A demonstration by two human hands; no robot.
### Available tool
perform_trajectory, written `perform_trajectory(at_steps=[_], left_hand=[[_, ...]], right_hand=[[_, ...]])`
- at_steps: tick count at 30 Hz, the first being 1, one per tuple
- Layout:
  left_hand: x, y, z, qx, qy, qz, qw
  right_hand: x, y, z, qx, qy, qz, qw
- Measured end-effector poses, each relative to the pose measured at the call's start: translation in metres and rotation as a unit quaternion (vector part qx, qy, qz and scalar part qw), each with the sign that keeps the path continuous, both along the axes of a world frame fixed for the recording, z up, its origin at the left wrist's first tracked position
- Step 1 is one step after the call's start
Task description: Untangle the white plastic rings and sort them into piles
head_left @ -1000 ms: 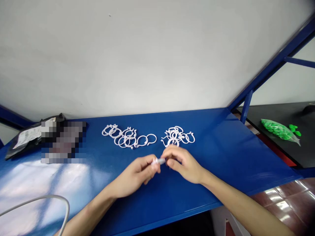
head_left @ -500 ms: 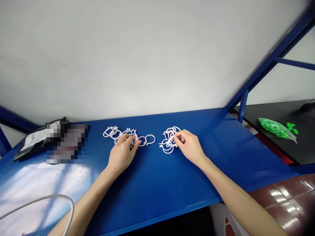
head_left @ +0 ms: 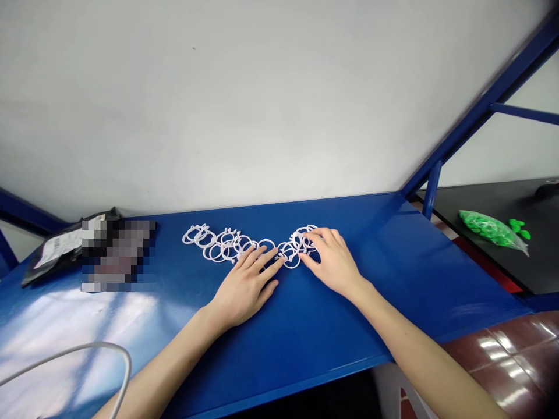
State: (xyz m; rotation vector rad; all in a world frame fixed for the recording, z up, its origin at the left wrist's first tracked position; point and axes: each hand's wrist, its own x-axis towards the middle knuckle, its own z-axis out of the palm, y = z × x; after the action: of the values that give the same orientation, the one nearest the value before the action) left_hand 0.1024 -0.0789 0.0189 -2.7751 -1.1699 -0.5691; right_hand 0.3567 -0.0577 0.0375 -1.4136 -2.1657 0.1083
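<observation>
Several white plastic rings [head_left: 227, 246] lie in a loose row on the blue table [head_left: 393, 267]. My left hand [head_left: 244, 288] rests flat on the table with fingers stretched out, its fingertips touching the rings near the middle of the row. My right hand [head_left: 334, 262] lies over the right end of the row, fingers spread and curved on a small cluster of rings [head_left: 301, 241]. Neither hand lifts a ring.
A black packet with a white label [head_left: 56, 247] lies at the far left, partly blurred. A white cable [head_left: 87, 355] curves at the lower left. On a black table to the right lies a bag of green pieces [head_left: 489, 228]. Blue frame bars [head_left: 476, 110] rise at the right.
One second ago both hands held a small ring together near the front. They then moved apart to the two piles, and now the piles are pushed together into one row.
</observation>
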Motion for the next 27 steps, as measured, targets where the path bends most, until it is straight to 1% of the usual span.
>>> perform_trajectory(at_steps=[2,4,6,9,12,17,19,21,23,27], left_hand=[[-0.001,0.002,-0.002,-0.004,0.003,0.007,1.0],[-0.002,0.003,-0.003,0.007,-0.007,0.016,1.0],[-0.002,0.004,-0.003,0.023,-0.015,0.023,0.999],[-0.001,0.004,-0.002,0.046,-0.021,0.046,0.998],[0.0,0.004,-0.002,0.065,-0.014,0.069,0.995],[0.002,0.006,-0.002,0.053,0.032,0.011,0.998],[0.001,0.007,-0.003,0.047,0.029,0.023,0.998],[0.0,0.007,-0.003,0.05,0.015,0.047,0.997],[-0.001,0.007,-0.003,0.059,0.001,0.07,0.996],[-0.001,0.008,-0.004,0.076,-0.02,0.094,0.992]], right_hand=[[0.013,0.009,-0.001,-0.025,-0.045,-0.015,0.999],[0.021,0.014,-0.003,-0.047,-0.065,-0.004,0.997],[0.025,0.016,-0.004,-0.056,-0.065,0.009,0.996],[0.024,0.013,0.0,-0.061,-0.032,0.027,0.997],[0.026,0.009,0.008,-0.079,0.018,0.046,0.996],[0.033,0.005,0.019,-0.133,0.059,0.073,0.987],[0.034,0.004,0.021,-0.145,0.072,0.08,0.984],[0.035,0.004,0.021,-0.147,0.091,0.071,0.982],[0.035,0.004,0.022,-0.142,0.114,0.046,0.982],[0.038,0.004,0.025,-0.12,0.162,-0.009,0.979]])
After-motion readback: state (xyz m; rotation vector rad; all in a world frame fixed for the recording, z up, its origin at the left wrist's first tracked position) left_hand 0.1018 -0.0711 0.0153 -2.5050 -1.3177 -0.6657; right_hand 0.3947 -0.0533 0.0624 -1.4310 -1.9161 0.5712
